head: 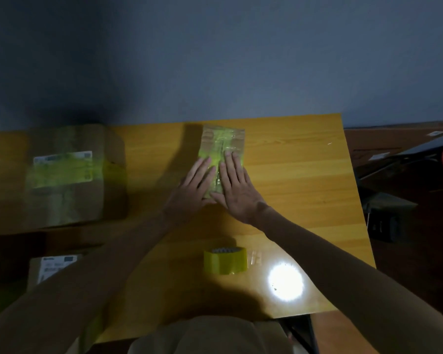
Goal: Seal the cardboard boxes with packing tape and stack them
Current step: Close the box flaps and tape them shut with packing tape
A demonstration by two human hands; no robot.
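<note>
The yellow wooden desk (292, 175) carries a big cardboard box (69, 180) at its left edge, with a white label and yellow-green tape on top; a second labelled box (54, 267) shows by the near-left corner, partly behind the left forearm; the small box (223, 141) lies at the middle of the far edge, its top covered in tape; the left hand (192, 187) and right hand (237, 190) press flat on it side by side, fingers straight, grasping nothing; the tape roll (225, 260) sits toward the near edge.

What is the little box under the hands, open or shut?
Shut. The little box has yellowish tape across its flat top, and the left hand and right hand press on it.
</note>
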